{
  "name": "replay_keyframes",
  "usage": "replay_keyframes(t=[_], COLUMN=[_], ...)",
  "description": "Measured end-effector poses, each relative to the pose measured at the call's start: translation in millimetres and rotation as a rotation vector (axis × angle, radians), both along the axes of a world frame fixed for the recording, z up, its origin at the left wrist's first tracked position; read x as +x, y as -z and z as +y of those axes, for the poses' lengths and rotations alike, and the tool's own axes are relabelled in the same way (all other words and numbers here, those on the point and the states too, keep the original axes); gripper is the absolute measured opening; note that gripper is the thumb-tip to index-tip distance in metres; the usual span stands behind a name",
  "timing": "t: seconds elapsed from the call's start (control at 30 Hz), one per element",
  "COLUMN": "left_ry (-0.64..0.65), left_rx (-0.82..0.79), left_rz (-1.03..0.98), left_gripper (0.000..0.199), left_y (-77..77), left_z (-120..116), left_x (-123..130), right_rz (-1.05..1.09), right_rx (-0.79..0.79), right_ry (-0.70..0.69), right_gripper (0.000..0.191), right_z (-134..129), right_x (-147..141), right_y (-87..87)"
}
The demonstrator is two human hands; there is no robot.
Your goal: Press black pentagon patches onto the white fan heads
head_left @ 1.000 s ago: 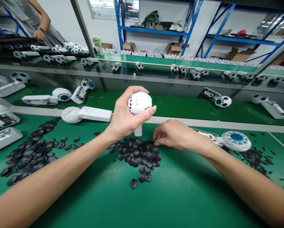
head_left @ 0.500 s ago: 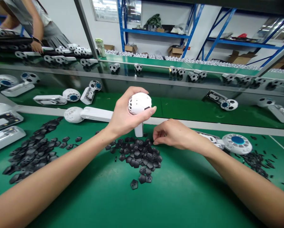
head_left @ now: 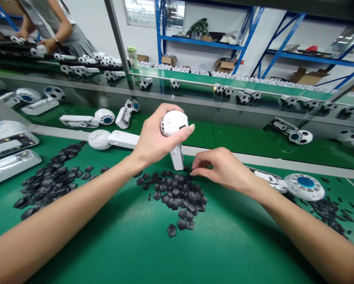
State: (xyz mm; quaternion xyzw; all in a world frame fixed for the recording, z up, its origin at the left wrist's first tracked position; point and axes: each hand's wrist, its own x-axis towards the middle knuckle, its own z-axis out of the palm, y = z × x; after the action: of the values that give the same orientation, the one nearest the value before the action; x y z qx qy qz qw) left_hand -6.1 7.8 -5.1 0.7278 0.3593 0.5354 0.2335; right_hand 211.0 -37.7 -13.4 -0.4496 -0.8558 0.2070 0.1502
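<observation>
reaching over a broad green surface [head_left: 218, 252], i face a pale strip [head_left: 283, 161] along its far edge and a lower-lit green band [head_left: 233, 138] beyond, where several half-open white units lie. past that, a dark shelf [head_left: 194, 88] carries a row of football-patterned pieces, and blue racking [head_left: 202, 42] stands before a white wall. at upper left a co-worker [head_left: 48, 19] in grey handles similar pieces.

in front of me spreads a pile of black pentagon caps [head_left: 179, 193]; a second heap [head_left: 51, 185] lies to the left, and black slivers [head_left: 327, 211] scatter at the right. a spare white unit [head_left: 125, 139] lies near the far edge, its handle end hidden behind my left hand [head_left: 154, 138]. a blue-disc unit [head_left: 304, 186] sits at the right, partly covered by my right forearm.

my left hand wraps the round head of a white fan-like device [head_left: 174, 123], raised above the far side of the pile, its handle pointing down. my right hand [head_left: 221, 167] is palm-down beside the pile, thumb and fingertips drawn close together; i cannot tell whether they pinch a cap.
</observation>
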Motion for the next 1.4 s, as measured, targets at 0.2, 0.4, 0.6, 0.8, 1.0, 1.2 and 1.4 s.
replay_keyframes(t=[0.2, 0.4, 0.6, 0.8, 1.0, 1.2, 1.4], left_ry=[0.012, 0.072, 0.116, 0.087, 0.307, 0.436, 0.227], left_rx=[-0.006, 0.035, -0.074, -0.374, -0.815, -0.881, -0.939], left_rz=[0.007, 0.019, -0.096, -0.459, -0.439, -0.368, -0.313], left_gripper=[0.042, 0.036, 0.038, 0.043, 0.046, 0.046, 0.057], left_y=[2.2, -2.7, -5.5, -6.2, -16.0, -11.3, -16.0], left_z=[1.0, 1.5, 0.0, 0.9, -7.5, -12.7, -21.8], left_x=[-2.2, -5.9, -3.5, 0.9, 6.2, 10.4, 15.8], right_rz=[0.182, 0.143, 0.512, 0.714, 0.661, 0.466, 0.462], right_rx=[0.648, 0.916, 0.689, 0.325, 0.262, 0.229, 0.169], right_ry=[-0.260, -0.327, -0.078, 0.097, 0.050, 0.011, 0.071], right_gripper=[0.027, 0.035, 0.016, 0.010, 0.008, 0.012, 0.014], right_z=[-30.7, -38.2, -23.7, -17.3, -16.4, -17.6, -20.6], right_x=[19.4, 22.3, -7.5, -21.0, -15.5, -11.0, -14.4], right_y=[-8.8, -20.3, -20.6, -18.5, -28.8, -36.3, -35.5])
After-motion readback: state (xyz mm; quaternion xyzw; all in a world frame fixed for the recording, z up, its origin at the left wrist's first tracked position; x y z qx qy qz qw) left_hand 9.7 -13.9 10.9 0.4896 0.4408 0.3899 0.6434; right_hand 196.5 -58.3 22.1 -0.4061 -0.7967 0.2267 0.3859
